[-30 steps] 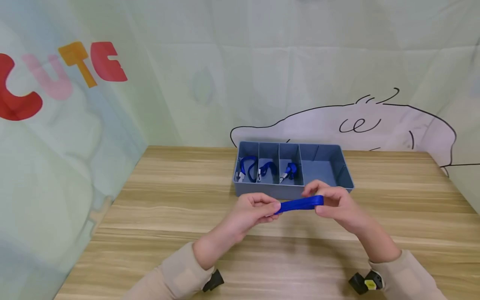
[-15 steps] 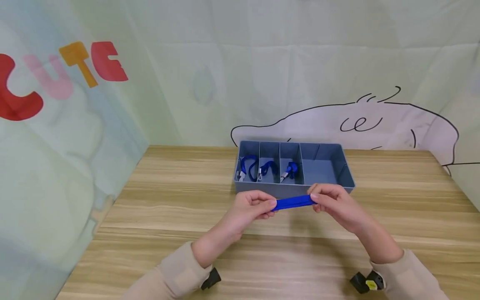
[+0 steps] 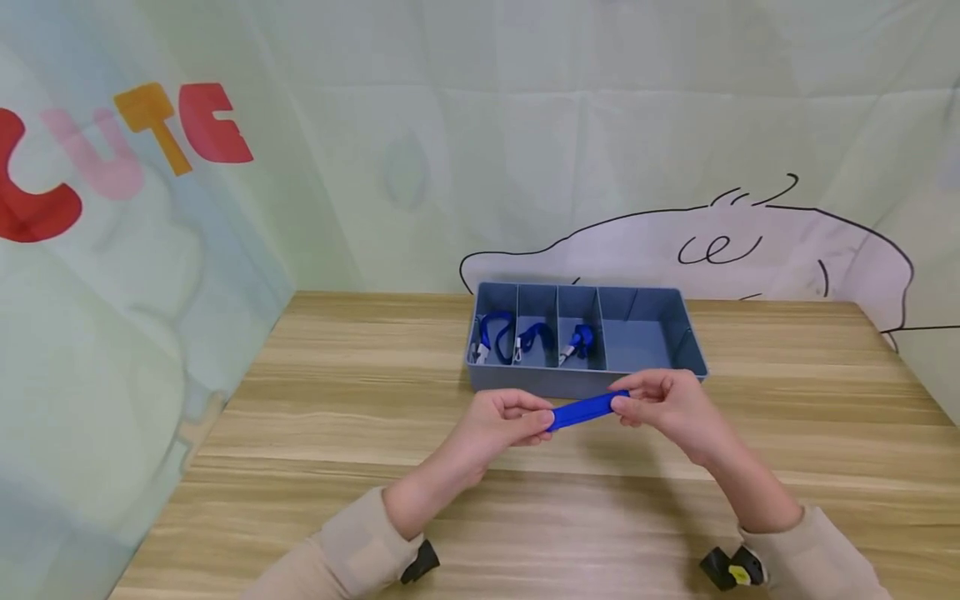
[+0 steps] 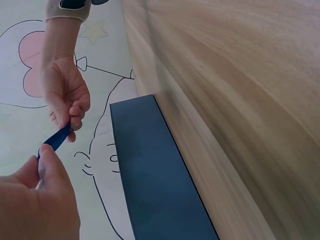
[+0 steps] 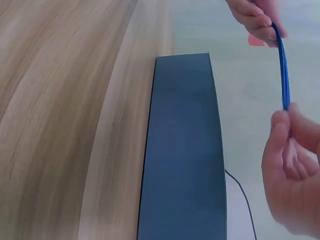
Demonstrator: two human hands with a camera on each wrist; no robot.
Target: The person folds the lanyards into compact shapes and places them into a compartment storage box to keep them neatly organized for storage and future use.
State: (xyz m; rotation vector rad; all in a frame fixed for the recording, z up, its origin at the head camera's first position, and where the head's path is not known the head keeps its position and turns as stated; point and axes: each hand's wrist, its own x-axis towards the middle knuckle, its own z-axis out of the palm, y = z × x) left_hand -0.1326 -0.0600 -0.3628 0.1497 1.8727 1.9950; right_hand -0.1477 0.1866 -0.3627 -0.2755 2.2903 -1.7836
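Note:
A blue lanyard [image 3: 583,411], folded into a short flat strip of layers, is stretched between both hands above the table. My left hand [image 3: 510,419] pinches its left end between thumb and fingers. At the other end, my right hand [image 3: 663,406] pinches the strip, which rises slightly to the right. In the right wrist view the layers of the lanyard [image 5: 283,72] show edge-on. No clip is visible on it; its ends are hidden by the fingers. Just behind the hands stands a blue-grey divided box [image 3: 525,382].
In the box's three narrow left compartments lie a looped blue lanyard [image 3: 485,333], a second blue lanyard [image 3: 537,334] and a bundled one [image 3: 581,340], with pale clips. The wide right compartment [image 3: 641,337] shows its bare floor. A printed cloth [image 3: 420,150] hangs behind the wooden table [image 3: 337,400].
My right hand's fingers, earlier spread around the looped right end, have closed to pinch it. The strip now looks shorter between the hands, and the right hand has shifted slightly left.

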